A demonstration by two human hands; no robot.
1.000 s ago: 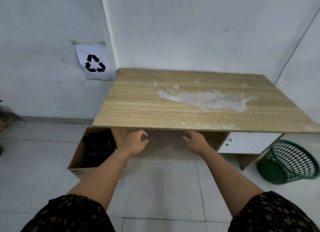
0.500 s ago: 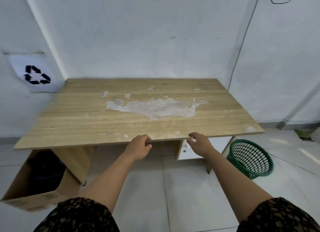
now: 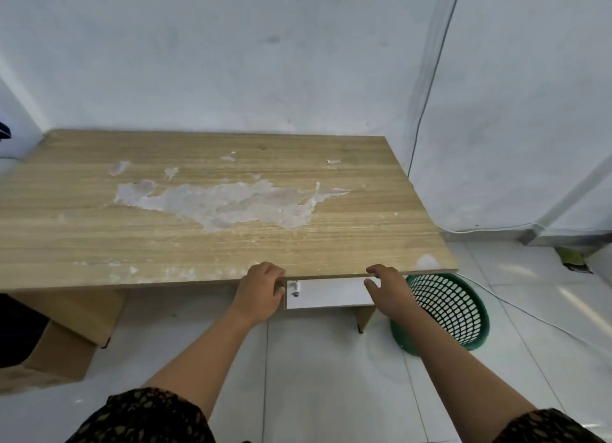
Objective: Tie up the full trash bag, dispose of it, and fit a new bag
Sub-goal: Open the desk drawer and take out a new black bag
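A green mesh basket stands on the floor tiles, tilted, to the right of a wooden desk; no bag shows in it. Under the desk's front edge is a white drawer with a small knob. My left hand hovers just left of the knob, fingers curled, holding nothing. My right hand is at the drawer's right end beside the basket, fingers spread, also holding nothing. No trash bag is clearly in view.
A cardboard box with something dark inside sits on the floor at the left, under the desk end. The desk top has a large patch of peeled surface. A cable runs down the right wall and across the floor.
The view has swung right: the box and the recycling sign slid out at the left, and the drawer and basket came closer. Both hands moved right, from the desk's middle to the drawer front.
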